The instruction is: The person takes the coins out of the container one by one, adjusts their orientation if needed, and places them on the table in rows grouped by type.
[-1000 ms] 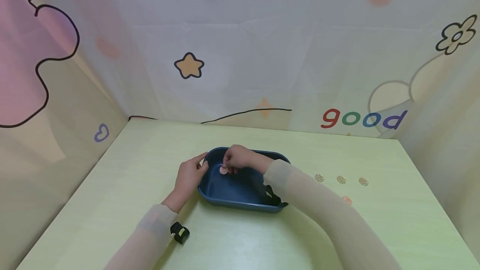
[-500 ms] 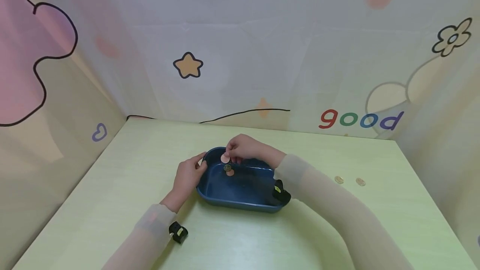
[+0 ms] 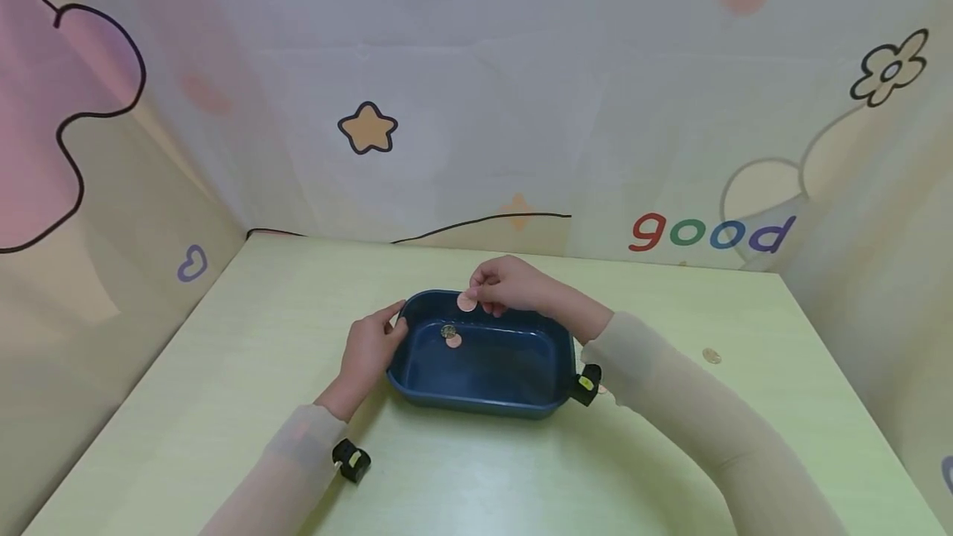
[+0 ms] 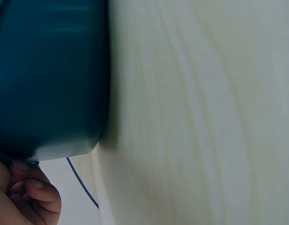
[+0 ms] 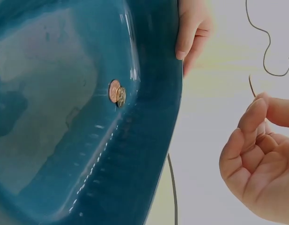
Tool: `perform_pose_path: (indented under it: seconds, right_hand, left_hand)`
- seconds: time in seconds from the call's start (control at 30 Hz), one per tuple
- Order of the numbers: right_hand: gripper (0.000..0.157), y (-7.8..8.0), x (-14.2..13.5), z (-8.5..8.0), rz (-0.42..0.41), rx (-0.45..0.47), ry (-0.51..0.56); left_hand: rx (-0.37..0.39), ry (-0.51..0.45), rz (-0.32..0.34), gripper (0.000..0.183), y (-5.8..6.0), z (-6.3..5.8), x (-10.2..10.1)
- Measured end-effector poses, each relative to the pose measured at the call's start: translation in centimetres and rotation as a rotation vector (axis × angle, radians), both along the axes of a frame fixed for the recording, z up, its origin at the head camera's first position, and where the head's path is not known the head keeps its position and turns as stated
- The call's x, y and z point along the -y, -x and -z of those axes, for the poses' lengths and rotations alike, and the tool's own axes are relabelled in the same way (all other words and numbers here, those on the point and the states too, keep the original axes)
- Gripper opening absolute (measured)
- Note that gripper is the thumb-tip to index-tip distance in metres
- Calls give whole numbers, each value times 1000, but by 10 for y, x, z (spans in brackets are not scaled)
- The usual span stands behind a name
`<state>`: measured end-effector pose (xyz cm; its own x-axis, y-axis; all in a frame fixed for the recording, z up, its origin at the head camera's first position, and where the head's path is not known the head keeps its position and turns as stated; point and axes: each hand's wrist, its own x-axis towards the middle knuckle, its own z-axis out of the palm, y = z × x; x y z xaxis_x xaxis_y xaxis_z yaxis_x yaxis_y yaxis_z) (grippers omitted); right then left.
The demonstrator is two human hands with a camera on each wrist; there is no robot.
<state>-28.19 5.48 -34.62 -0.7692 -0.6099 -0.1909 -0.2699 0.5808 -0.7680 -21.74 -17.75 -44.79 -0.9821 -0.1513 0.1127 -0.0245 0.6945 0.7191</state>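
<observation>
head view: right hand [image 3: 514, 285] pinches copper coin [image 3: 466, 303] at far rim of blue tray [image 3: 484, 408]; left hand [image 3: 369, 344] grips tray's left end; gold coin [image 3: 711, 356] lies on bench [image 3: 201, 395]. left wrist: fingers [image 4: 47, 196] curl against tray. right wrist: two coins [image 5: 114, 91], copper and gold, overlap inside.

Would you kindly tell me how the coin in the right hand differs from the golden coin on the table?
The held coin is coppery; the table coin is golden. The right hand holds the held coin raised; the table coin lies flat. Both look round.
</observation>
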Motion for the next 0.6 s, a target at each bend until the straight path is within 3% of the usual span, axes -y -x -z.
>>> perform_pose_path:
  seconds: [0.4,0.6]
  right_hand:
    - [19,-18,-49,4,52,-34,42]
    - [18,-29,-77,12,124,-45,59]
  left_hand:
    - [-5,3,0,44,1,1,0]
    - [-4,6,7,44,1,1,0]
